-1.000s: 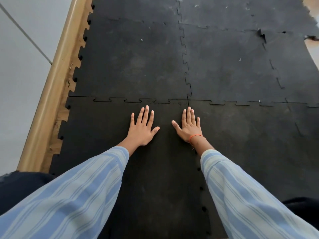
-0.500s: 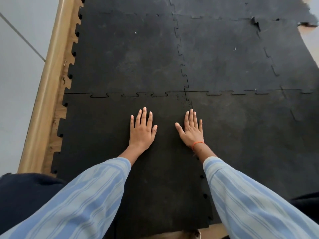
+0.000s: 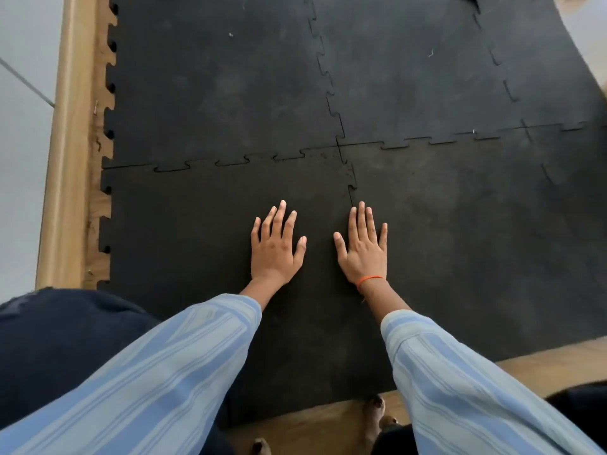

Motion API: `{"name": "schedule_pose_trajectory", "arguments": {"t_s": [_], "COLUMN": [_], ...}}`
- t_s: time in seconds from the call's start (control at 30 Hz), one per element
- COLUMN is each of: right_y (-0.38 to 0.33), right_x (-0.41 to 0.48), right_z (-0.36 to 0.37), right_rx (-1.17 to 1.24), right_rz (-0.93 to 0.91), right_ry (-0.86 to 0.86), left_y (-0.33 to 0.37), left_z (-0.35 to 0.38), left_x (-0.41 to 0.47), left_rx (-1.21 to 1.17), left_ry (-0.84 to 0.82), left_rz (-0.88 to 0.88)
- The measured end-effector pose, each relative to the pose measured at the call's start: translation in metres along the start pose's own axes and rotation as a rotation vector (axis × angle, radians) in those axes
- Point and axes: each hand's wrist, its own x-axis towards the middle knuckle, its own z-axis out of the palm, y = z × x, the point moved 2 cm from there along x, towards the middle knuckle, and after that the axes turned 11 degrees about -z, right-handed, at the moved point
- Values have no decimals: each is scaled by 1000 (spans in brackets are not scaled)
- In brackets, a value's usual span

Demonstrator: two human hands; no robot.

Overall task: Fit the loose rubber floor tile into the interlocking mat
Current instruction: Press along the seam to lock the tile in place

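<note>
A black rubber floor tile with toothed edges lies at the near left of the interlocking mat. Its far edge meets the tile beyond it along a jigsaw seam. My left hand rests flat on this tile, fingers spread. Beside it, my right hand, with an orange band at the wrist, lies flat with fingers apart over the seam between this tile and the tile to its right. Neither hand holds anything. Part of that right-hand seam is hidden under my hand and sleeve.
A wooden floor shows at the mat's near edge, with bare toes on it. A light wooden baseboard and a pale wall run along the left. My dark-clad knee is at the lower left.
Both hands have slid back toward me along the tile, away from the far seam, staying flat. The view has tipped downward, so the mat's near edge and the wooden floor now show.
</note>
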Motion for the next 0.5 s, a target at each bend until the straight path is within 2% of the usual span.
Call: {"name": "schedule_pose_trajectory", "arguments": {"t_s": [0.13,0.3,0.5], "right_y": [2,-2,-1], "right_x": [-5,-74,-71], "right_z": [-6,12,16], "right_rx": [75,54,24], "right_rz": [6,93,140], "right_ry": [-51,48,90], "left_y": [0,-1,-1], "left_z": [-1,1,5], "left_x": [0,1,2], "left_rx": [3,-29,-27], "left_ry": [-4,20,61], "left_rz": [8,16,12]}}
